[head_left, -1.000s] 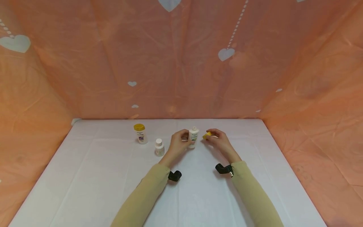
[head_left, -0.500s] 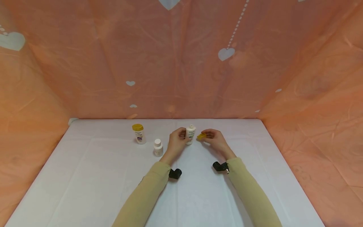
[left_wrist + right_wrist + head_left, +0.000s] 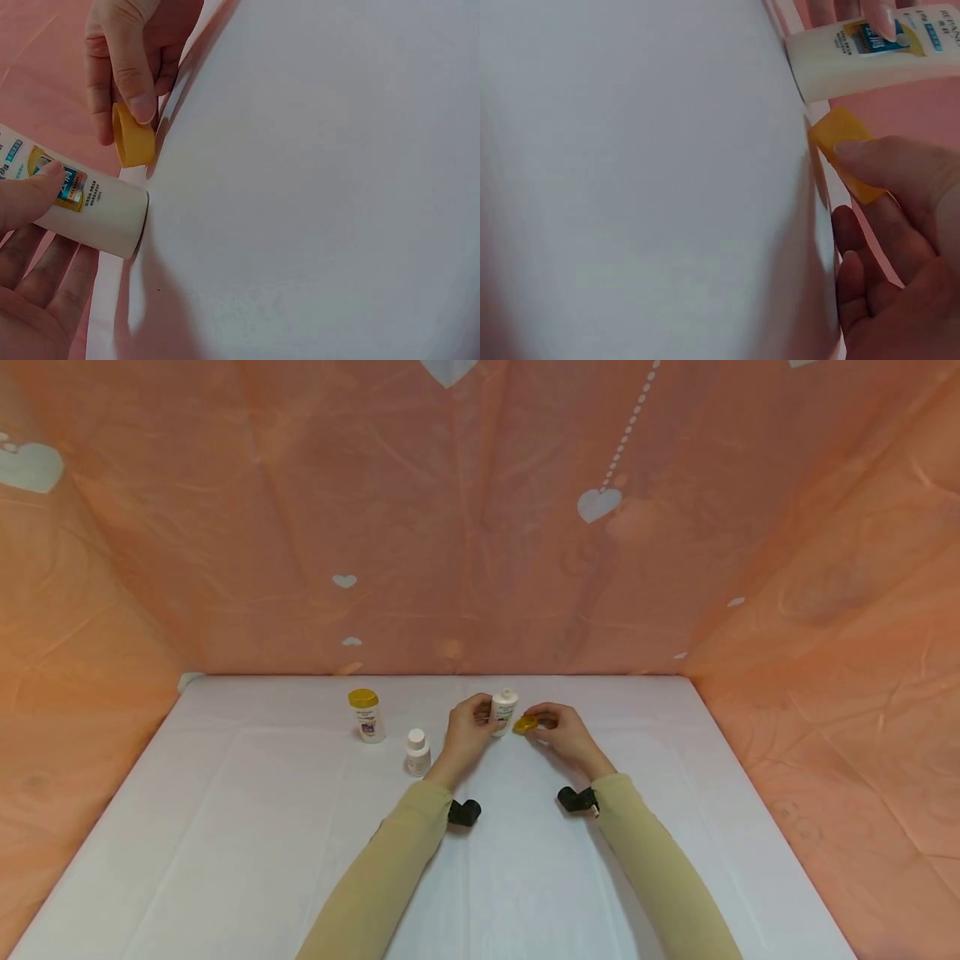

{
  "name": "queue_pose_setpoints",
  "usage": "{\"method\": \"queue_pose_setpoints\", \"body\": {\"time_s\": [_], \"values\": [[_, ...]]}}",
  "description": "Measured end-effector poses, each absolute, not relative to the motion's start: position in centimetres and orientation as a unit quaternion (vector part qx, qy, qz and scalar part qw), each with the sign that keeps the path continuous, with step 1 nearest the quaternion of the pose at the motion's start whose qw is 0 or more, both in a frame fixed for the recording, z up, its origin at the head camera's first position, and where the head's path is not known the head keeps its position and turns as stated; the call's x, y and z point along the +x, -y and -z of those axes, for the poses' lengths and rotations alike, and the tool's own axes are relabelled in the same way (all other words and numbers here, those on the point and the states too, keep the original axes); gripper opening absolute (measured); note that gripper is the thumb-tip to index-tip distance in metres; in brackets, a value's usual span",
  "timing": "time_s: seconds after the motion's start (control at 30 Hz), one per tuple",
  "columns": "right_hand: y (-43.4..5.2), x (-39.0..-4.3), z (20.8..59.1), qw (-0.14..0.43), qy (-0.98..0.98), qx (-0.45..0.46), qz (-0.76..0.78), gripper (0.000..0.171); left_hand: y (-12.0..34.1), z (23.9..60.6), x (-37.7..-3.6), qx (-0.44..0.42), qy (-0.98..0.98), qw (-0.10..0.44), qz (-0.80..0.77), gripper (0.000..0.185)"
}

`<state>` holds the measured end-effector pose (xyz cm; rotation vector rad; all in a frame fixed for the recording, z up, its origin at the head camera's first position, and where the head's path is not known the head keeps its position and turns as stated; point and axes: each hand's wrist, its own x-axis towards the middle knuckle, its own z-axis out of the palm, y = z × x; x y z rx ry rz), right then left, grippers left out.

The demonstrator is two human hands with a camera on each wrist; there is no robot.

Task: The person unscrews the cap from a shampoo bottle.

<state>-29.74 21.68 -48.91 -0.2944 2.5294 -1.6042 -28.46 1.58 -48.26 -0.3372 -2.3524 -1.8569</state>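
Observation:
My left hand (image 3: 467, 735) grips an upright white bottle (image 3: 504, 710) with a printed label, thumb across its front. The bottle's narrow neck is bare at the top. Just to its right, my right hand (image 3: 567, 735) pinches a yellow cap (image 3: 525, 724) between thumb and fingers. In the left wrist view the cap (image 3: 135, 136) looks hollow, with its open side showing, and it stays apart from the bottle (image 3: 105, 214). Seen from the right wrist, my thumb presses on the cap (image 3: 851, 154), with the bottle (image 3: 877, 56) close by.
Left of my hands stand a white bottle with a yellow cap (image 3: 367, 717) and a smaller white bottle with a white cap (image 3: 417, 753). A white cloth covers the table (image 3: 247, 852). An orange curtain (image 3: 465, 527) with hearts hangs behind and at both sides.
My right hand has moved left with the yellow cap, nearer the bottle and lower, and the cap has turned. The held bottle has shifted slightly left in my left hand.

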Motion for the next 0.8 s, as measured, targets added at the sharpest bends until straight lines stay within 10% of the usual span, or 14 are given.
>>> {"method": "queue_pose_setpoints", "body": {"time_s": [0.8], "values": [[-21.17,-30.24,49.35,0.039,-0.863,-0.112,0.491,0.030,-1.25,48.06,-29.25,-0.112,0.781,0.011,0.614,0.042]]}}
